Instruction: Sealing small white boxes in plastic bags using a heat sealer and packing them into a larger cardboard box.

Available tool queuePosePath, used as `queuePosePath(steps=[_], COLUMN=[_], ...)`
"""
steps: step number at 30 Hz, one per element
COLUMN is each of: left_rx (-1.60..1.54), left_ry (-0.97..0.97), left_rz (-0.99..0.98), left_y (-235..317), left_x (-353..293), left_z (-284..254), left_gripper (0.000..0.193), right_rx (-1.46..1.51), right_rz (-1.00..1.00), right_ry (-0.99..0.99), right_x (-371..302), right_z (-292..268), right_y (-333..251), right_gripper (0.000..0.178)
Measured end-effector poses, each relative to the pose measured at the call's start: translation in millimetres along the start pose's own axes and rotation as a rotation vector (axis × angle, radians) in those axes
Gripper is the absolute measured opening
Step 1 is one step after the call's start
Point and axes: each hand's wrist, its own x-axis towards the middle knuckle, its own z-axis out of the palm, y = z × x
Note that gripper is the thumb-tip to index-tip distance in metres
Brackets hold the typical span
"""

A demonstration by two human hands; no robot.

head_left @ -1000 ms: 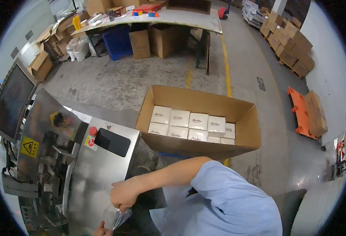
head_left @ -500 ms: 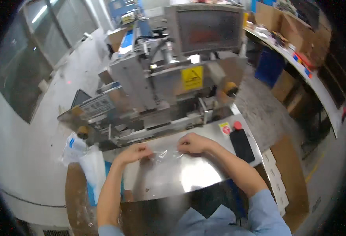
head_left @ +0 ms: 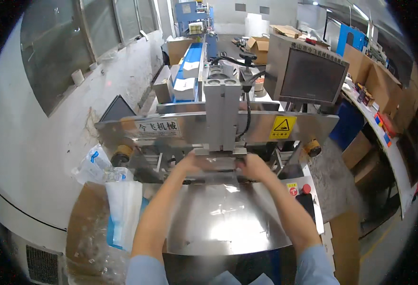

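Both my hands reach into the front opening of a metal machine [head_left: 171, 124], beneath its central upright block [head_left: 221, 116]. A piece of clear plastic film [head_left: 221, 179] spans the gap between them, hanging toward the steel worktop. My left hand [head_left: 188, 164] pinches the film's left side, closed and smeared by motion. On the other side my right hand [head_left: 254, 167] has its fingers closed at the film's right edge. Part of both hands' fingertips is hidden by the machine and blur. Below them lies the shiny steel worktop [head_left: 194, 225].
A red button [head_left: 306, 188] and a black pad [head_left: 306, 205] sit at the worktop's right. At left, a cardboard box [head_left: 81, 223] holds clear plastic, with a stack of white sheets [head_left: 125, 202] beside it. A screen [head_left: 313, 73] stands behind the machine.
Both hands have moved forward, from over the worktop into the machine's opening, taking the clear film along. The head view has tilted up and shifted left.
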Motion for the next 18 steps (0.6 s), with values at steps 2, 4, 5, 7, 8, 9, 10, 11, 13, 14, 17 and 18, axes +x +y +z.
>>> queuePosePath(steps=[2,4,5,7,8,9,10,11,13,14,17,18], left_rx=[-0.211,0.311,0.311,0.832,0.970,1.110,1.056,1.166,1.277,1.220,1.143,1.133], left_ry=[0.120,0.148,0.145,0.856,0.700,0.545,0.489,0.417,0.357,0.404,0.466,0.478], left_rz=[0.003,-0.001,0.010,0.045,-0.033,-0.115,-0.059,-0.025,0.007,-0.034,-0.079,-0.091], left_y=[13,40,44,37,49,69,69,61,45,39,31,29], left_x=[-19,-20,-22,-40,-47,-63,-80,-108,-148,-160,-172,-173], left_z=[2,11,23,52,80,112,145,177,212,222,233,234], left_gripper=[0.051,0.046,0.046,0.048,0.044,0.041,0.043,0.046,0.050,0.055,0.065,0.068], right_rx=[0.000,-0.022,-0.110,-0.196,-0.178,-0.153,-0.153,-0.133,-0.119,-0.125,-0.146,-0.147], right_rz=[0.007,-0.037,-0.107,-0.198,-0.126,-0.063,-0.070,-0.054,-0.052,-0.059,-0.083,-0.103], right_ry=[0.072,0.070,0.151,0.237,0.158,0.081,0.080,0.076,0.075,0.067,0.096,0.134], right_x=[-13,-29,-31,-27,-32,-36,-36,-36,-35,-32,-32,-32], right_z=[-5,1,19,24,16,11,10,8,3,6,9,10], right_y=[-72,-87,-81,-86,-83,-81,-81,-82,-84,-81,-77,-78], right_gripper=[0.031,0.035,0.040,0.045,0.048,0.050,0.050,0.051,0.051,0.051,0.051,0.051])
